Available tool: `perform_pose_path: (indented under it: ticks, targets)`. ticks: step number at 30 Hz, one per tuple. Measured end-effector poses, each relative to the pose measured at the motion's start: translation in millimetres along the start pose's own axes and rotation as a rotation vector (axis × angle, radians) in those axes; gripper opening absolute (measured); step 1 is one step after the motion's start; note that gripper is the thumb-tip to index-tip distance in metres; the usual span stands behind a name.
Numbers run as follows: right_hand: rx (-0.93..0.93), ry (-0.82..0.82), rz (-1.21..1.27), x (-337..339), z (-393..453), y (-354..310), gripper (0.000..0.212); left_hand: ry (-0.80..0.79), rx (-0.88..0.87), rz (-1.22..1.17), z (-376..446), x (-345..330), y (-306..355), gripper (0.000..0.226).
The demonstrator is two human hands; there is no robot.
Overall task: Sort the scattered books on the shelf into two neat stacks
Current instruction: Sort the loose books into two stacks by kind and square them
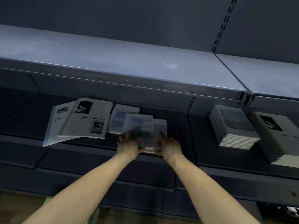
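Nearest the camera, two bare forearms reach up to the front edge of a dark metal shelf [84, 143]. The left hand [129, 143] grips the left side of a small book with a blue-grey cover [140, 126], thumb under its near edge and fingers curled over the cover. The right hand [169, 145] grips the near right corner of a second small book [161, 126] that lies partly under the first, one finger pointing up along its cover. Both books are blurred, so their print cannot be read.

Just behind them a third small book [120, 118] of the same blue-grey look lies flat. To its left two large pale books overlap askew: the top one [85, 118] carries a dark photo and the letters "Tim… Me…ory", and the lower one [53, 126] juts past the shelf's front edge.

On the next bay to the right, well apart from the hands, stands a neat stack of small blue-grey books [234, 126], and beside it a stack of large pale books [278, 136], reaching the frame edge.

Above, a grey upper shelf [113, 62] spans the view.
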State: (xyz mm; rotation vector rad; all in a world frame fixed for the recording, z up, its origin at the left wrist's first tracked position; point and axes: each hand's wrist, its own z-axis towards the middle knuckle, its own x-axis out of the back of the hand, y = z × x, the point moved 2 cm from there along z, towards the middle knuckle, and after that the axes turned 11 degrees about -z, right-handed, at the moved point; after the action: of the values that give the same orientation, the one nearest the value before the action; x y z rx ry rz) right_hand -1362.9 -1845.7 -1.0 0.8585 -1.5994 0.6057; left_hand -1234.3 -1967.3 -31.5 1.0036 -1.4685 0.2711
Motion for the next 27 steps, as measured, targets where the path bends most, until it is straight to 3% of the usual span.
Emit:
perform_pose_path:
  ticks: [4, 9, 14, 19, 27]
  targets:
    - [-0.004, 0.007, -0.001, 4.0, -3.9, 1.0, 0.074, 0.026, -0.039, -0.002, -5.9, -3.5, 6.0, 0.07]
    - [0.01, 0.024, 0.012, 8.1, -7.2, -0.4, 0.046, 0.048, -0.037, 0.047, -9.0, -7.1, 16.2, 0.066]
    - [0.026, 0.022, 0.019, 6.8, -8.3, -1.2, 0.047, 0.012, -0.07, 0.065, -7.6, -10.9, 18.3, 0.069]
    - [0.076, -0.02, -0.068, 3.7, -4.8, -3.9, 0.064, 0.014, -0.058, 0.09, -7.8, -6.2, 29.0, 0.063]
    - [0.062, -0.047, -0.077, -0.6, 4.5, -1.6, 0.054, -0.021, -0.093, 0.097, 0.7, -9.6, 30.7, 0.061]
